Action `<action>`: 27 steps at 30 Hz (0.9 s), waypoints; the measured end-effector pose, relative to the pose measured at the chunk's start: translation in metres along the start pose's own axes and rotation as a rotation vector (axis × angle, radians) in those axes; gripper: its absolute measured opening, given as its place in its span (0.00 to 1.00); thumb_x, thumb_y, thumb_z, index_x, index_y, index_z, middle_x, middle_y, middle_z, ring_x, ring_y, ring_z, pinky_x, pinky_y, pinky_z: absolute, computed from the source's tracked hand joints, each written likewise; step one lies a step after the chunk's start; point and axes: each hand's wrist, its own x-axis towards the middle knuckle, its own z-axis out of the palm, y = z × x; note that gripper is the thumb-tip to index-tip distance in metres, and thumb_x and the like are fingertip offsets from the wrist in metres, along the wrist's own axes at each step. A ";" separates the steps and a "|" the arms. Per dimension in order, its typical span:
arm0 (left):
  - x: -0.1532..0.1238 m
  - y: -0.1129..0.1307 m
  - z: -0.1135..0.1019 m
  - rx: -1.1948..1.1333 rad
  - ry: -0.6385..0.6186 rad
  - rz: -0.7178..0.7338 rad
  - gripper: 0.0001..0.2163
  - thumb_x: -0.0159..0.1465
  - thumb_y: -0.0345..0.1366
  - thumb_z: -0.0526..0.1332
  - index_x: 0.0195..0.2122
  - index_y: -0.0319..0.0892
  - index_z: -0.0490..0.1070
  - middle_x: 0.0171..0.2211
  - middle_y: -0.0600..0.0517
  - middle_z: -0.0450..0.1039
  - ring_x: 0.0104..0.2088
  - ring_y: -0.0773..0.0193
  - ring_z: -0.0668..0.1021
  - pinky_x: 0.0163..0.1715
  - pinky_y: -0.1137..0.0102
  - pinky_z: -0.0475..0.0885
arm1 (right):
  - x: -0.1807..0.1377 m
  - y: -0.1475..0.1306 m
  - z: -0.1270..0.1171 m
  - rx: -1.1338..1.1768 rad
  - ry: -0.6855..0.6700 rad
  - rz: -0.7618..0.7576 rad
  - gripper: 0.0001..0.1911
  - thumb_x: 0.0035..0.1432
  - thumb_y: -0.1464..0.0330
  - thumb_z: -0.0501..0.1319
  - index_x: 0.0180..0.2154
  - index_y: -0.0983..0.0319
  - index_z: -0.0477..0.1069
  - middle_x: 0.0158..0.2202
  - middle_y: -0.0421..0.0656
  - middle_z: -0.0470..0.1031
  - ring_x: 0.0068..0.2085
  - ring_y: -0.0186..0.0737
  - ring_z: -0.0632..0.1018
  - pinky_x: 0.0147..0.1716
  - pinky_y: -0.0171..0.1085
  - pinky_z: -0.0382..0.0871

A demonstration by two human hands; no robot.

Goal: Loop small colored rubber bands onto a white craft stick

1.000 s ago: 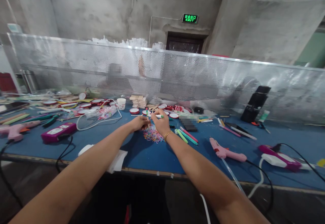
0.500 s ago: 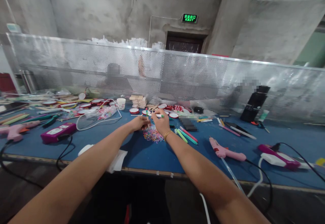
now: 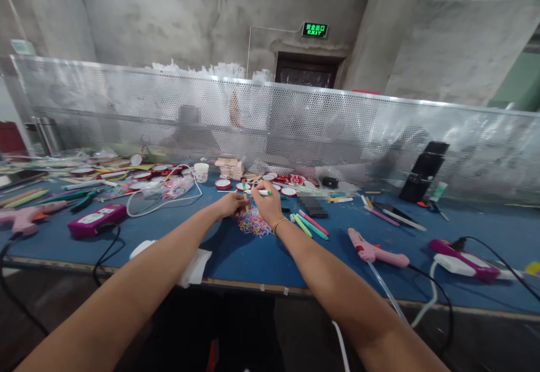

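Observation:
My left hand (image 3: 231, 204) and my right hand (image 3: 265, 203) meet over the middle of the blue table (image 3: 236, 254). The right hand's fingers pinch a white marker with a green tip (image 3: 260, 192), held level. The left hand is closed on small sticks, one green-tipped, standing up beside the marker. Just below both hands lies a pile of small coloured rubber bands (image 3: 252, 227). A gold bracelet circles my right wrist.
Pink glue guns (image 3: 373, 252) (image 3: 25, 217) lie right and left with cords. Loose markers (image 3: 310, 225), a magenta box (image 3: 97, 218), red round lids (image 3: 291, 183), a paper cup (image 3: 201, 172) and a white cloth (image 3: 192, 265) are scattered. A perforated metal screen (image 3: 337, 130) backs the table; people sit behind it.

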 end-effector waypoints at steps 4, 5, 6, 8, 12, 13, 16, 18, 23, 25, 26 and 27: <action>-0.001 0.002 0.000 0.010 0.005 -0.015 0.13 0.59 0.45 0.58 0.27 0.40 0.69 0.16 0.54 0.64 0.14 0.72 0.63 0.14 0.76 0.53 | 0.000 0.000 0.000 0.005 0.012 -0.002 0.09 0.55 0.61 0.55 0.26 0.58 0.63 0.24 0.37 0.71 0.29 0.37 0.71 0.34 0.35 0.64; -0.001 0.002 0.000 0.009 0.005 -0.017 0.13 0.59 0.45 0.58 0.27 0.40 0.69 0.16 0.54 0.64 0.14 0.72 0.63 0.14 0.76 0.53 | 0.000 0.000 0.000 0.007 0.013 -0.004 0.09 0.55 0.61 0.55 0.26 0.58 0.63 0.25 0.37 0.71 0.29 0.37 0.71 0.34 0.35 0.64; -0.001 0.002 0.000 0.008 0.005 -0.016 0.13 0.59 0.45 0.58 0.26 0.39 0.69 0.16 0.54 0.64 0.14 0.72 0.63 0.14 0.77 0.54 | 0.000 0.000 0.000 0.009 0.011 -0.008 0.09 0.55 0.61 0.55 0.26 0.58 0.63 0.25 0.37 0.71 0.30 0.37 0.71 0.34 0.35 0.64; -0.002 0.003 0.001 0.006 0.005 -0.015 0.13 0.60 0.44 0.57 0.26 0.39 0.69 0.16 0.54 0.64 0.14 0.72 0.63 0.14 0.77 0.54 | 0.000 -0.001 0.000 0.013 0.005 -0.012 0.09 0.55 0.62 0.55 0.25 0.58 0.63 0.24 0.37 0.71 0.29 0.37 0.70 0.34 0.35 0.63; -0.002 0.003 0.001 -0.008 -0.002 -0.021 0.12 0.60 0.43 0.57 0.27 0.39 0.69 0.16 0.54 0.63 0.14 0.72 0.63 0.15 0.77 0.54 | 0.000 -0.002 -0.001 0.021 0.011 -0.006 0.09 0.55 0.62 0.55 0.25 0.58 0.63 0.24 0.37 0.70 0.29 0.37 0.70 0.33 0.35 0.63; -0.002 0.003 0.001 -0.011 -0.003 -0.020 0.12 0.60 0.44 0.57 0.27 0.39 0.69 0.16 0.54 0.63 0.14 0.72 0.63 0.14 0.77 0.53 | 0.000 -0.003 -0.001 0.022 0.012 -0.003 0.09 0.55 0.62 0.55 0.25 0.58 0.63 0.24 0.37 0.70 0.29 0.37 0.70 0.34 0.35 0.63; -0.002 0.002 0.001 -0.005 -0.004 -0.004 0.13 0.60 0.44 0.58 0.27 0.39 0.69 0.16 0.54 0.63 0.14 0.73 0.63 0.14 0.76 0.53 | 0.000 -0.002 -0.001 0.018 0.006 -0.004 0.09 0.54 0.62 0.56 0.25 0.58 0.63 0.24 0.37 0.70 0.29 0.37 0.70 0.34 0.35 0.63; -0.001 0.002 0.000 -0.001 -0.004 -0.003 0.13 0.59 0.45 0.58 0.27 0.39 0.69 0.16 0.54 0.64 0.14 0.73 0.63 0.14 0.76 0.52 | 0.000 -0.001 0.000 0.012 0.003 -0.008 0.09 0.54 0.62 0.55 0.25 0.58 0.63 0.24 0.37 0.71 0.30 0.37 0.70 0.34 0.35 0.63; 0.000 0.001 0.001 -0.010 0.005 -0.006 0.14 0.58 0.46 0.59 0.27 0.38 0.69 0.15 0.55 0.63 0.14 0.72 0.63 0.14 0.76 0.52 | 0.000 0.000 -0.001 0.007 0.008 -0.004 0.09 0.54 0.62 0.55 0.25 0.58 0.63 0.24 0.37 0.70 0.29 0.37 0.70 0.33 0.35 0.63; 0.000 0.001 0.001 -0.010 0.010 -0.005 0.14 0.58 0.46 0.58 0.27 0.38 0.69 0.15 0.56 0.64 0.14 0.72 0.63 0.14 0.76 0.52 | 0.001 0.000 -0.001 0.003 0.005 -0.007 0.09 0.54 0.62 0.55 0.25 0.58 0.63 0.24 0.37 0.70 0.29 0.37 0.70 0.33 0.35 0.63; 0.000 0.001 0.001 -0.012 0.011 -0.003 0.14 0.58 0.46 0.58 0.27 0.38 0.69 0.15 0.56 0.64 0.14 0.72 0.63 0.14 0.76 0.52 | 0.001 0.000 -0.001 -0.001 0.008 -0.008 0.09 0.54 0.62 0.55 0.25 0.58 0.63 0.24 0.37 0.70 0.29 0.37 0.70 0.33 0.35 0.63; 0.000 0.001 0.001 -0.014 0.012 -0.001 0.14 0.58 0.46 0.59 0.27 0.38 0.69 0.15 0.56 0.63 0.14 0.72 0.63 0.14 0.76 0.53 | 0.002 0.000 -0.002 -0.007 0.015 -0.008 0.09 0.54 0.63 0.55 0.24 0.58 0.63 0.24 0.37 0.70 0.29 0.37 0.70 0.33 0.35 0.63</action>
